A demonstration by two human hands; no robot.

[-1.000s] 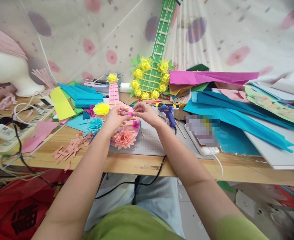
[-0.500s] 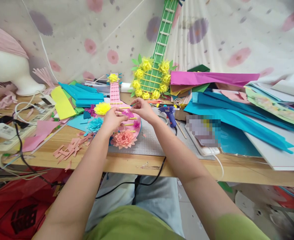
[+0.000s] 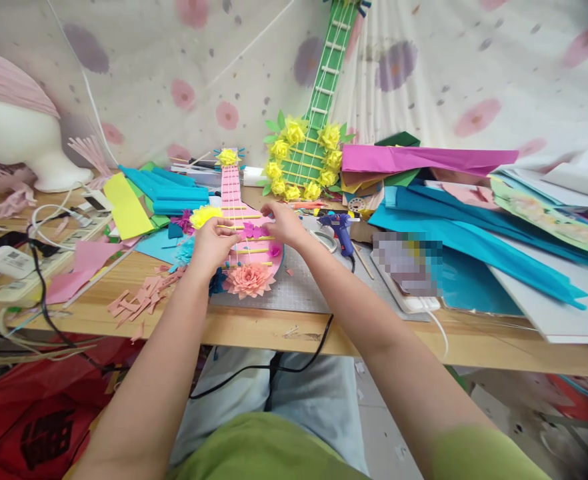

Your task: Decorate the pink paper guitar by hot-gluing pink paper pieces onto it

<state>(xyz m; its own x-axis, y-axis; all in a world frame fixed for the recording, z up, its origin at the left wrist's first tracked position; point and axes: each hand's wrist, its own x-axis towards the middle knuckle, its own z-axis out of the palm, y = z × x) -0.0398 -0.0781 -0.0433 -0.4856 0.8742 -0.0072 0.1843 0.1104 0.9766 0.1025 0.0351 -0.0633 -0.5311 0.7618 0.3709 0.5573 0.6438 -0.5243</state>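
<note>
A small pink paper guitar (image 3: 231,183) lies on the table, with yellow bars and white strings across it. Over its body spans a scalloped magenta paper strip (image 3: 255,231). My left hand (image 3: 213,245) pinches near the strip's left end, fingers and thumb together. At the right end, my right hand (image 3: 285,225) has its fingers bent and its thumb against the strip. Around the body's left and lower edge sit a yellow paper flower (image 3: 205,216), a light blue one (image 3: 183,253) partly behind my left hand, and a coral one (image 3: 250,280). A small magenta flower (image 3: 274,249) is at the right edge.
A green paper guitar (image 3: 301,160) with yellow roses leans at the back. Right of my hands are a blue glue gun (image 3: 343,230), a tape roll (image 3: 327,241) and a phone (image 3: 408,267). Coral paper scraps (image 3: 141,297) and a power strip (image 3: 64,257) lie left.
My hands have moved slightly apart, the left one to the left and a little down. More of the magenta strip shows between them, along with more of the guitar body.
</note>
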